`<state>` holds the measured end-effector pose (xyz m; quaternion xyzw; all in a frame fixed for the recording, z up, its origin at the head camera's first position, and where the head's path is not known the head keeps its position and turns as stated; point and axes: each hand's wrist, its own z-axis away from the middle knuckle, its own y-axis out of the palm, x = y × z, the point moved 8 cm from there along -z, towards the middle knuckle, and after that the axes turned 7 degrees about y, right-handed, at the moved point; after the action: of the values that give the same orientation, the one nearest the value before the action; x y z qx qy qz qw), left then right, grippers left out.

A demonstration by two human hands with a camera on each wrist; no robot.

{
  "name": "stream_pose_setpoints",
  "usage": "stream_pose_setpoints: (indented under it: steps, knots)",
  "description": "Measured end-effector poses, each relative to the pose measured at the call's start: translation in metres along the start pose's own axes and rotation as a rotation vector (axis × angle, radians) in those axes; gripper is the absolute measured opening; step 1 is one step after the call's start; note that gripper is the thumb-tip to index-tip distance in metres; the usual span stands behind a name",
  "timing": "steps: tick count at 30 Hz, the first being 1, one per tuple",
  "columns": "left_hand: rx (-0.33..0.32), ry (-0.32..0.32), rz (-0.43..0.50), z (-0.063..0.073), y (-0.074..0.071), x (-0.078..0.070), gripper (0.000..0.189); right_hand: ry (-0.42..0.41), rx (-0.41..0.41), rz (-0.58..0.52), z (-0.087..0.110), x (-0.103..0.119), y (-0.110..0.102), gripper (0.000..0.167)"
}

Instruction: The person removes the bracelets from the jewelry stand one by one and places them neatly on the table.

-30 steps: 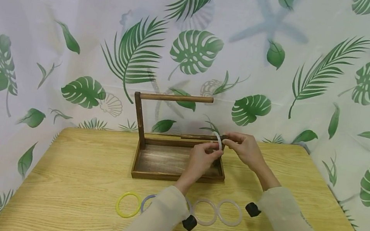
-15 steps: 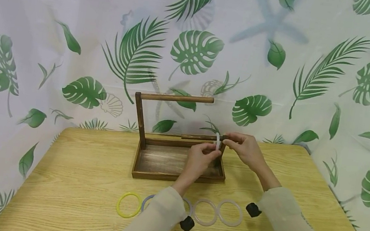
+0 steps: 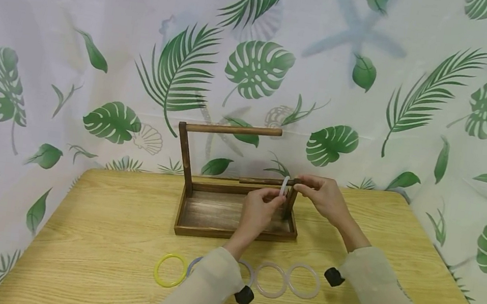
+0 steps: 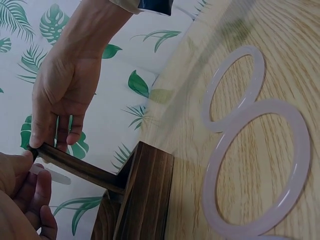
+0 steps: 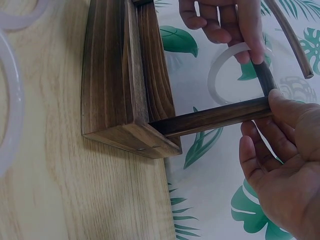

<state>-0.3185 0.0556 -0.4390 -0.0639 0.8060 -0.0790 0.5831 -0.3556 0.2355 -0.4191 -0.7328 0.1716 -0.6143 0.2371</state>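
My left hand (image 3: 259, 208) pinches a translucent white bangle (image 3: 283, 186) between thumb and fingers. The bangle stands upright around the lower bar (image 3: 263, 181) of a dark wooden bracelet stand (image 3: 187, 188), close to the bar's right end. At that end, my right hand (image 3: 323, 196) pinches the corner where the bar meets the right post (image 5: 215, 117). In the right wrist view, the thumb of my right hand (image 5: 295, 160) presses at the corner, and the bangle (image 5: 212, 82) hangs from the fingertips of my left hand (image 5: 225, 20). A higher bar (image 3: 232, 130) extends from the left post, bare.
In front of the stand, several bangles lie in a row on the wooden table (image 3: 112, 237): a yellow bangle (image 3: 156, 269), a blue one partly under my left sleeve, and pale pink bangles (image 3: 301, 296). A leaf-patterned cloth (image 3: 261, 15) hangs behind.
My left hand has moved the bangle slightly left along the lower bar, away from the right post. The right hand has kept its grip on the corner.
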Motion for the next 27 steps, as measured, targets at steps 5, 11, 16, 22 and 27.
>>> stream_pose_setpoints:
  steps: [5,11,16,22,27]
  knots:
    - [-0.022,0.004,-0.001,0.001,-0.003,0.002,0.018,0.003,0.001,-0.004,0.000,0.000,0.000,0.038]
    - [-0.030,0.013,0.015,0.003,-0.006,0.004,0.018,0.007,-0.003,-0.004,0.000,0.000,0.000,0.038]
    - [-0.035,0.003,0.022,0.004,-0.010,0.006,0.018,0.011,0.001,-0.004,0.000,-0.001,0.000,0.039]
    - [-0.044,-0.009,0.038,0.004,-0.016,0.006,0.018,0.002,0.002,-0.005,0.000,0.000,0.000,0.039]
    - [-0.044,-0.013,0.049,0.005,-0.021,0.006,0.018,0.010,0.008,-0.005,0.000,0.000,0.000,0.041]
